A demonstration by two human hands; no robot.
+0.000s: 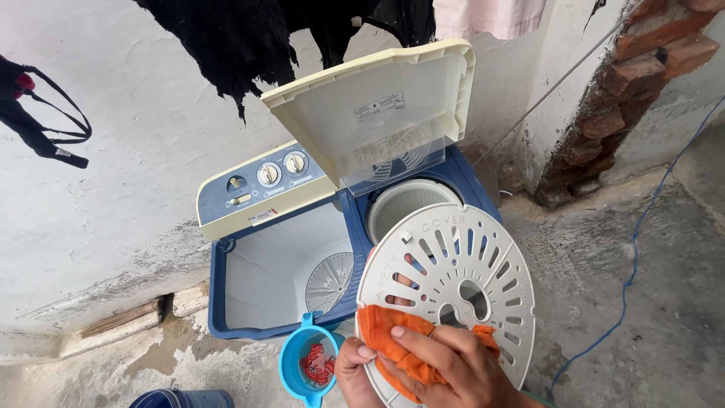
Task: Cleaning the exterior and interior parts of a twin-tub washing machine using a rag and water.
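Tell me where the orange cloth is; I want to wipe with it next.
In the head view, the orange cloth is at bottom centre, pressed by the right hand onto the lower part of the round slotted cover, right of the blue mug.

One head-worn view, looking steeply down and forward.

The camera sits above the person's hands [423, 363], which fill the bottom edge close to the lens. Beyond them it faces a washing machine [302, 249] standing near against a white wall [113, 151], seen from its front. Concrete floor [642, 302] runs off to the right. No second view shares the scene.
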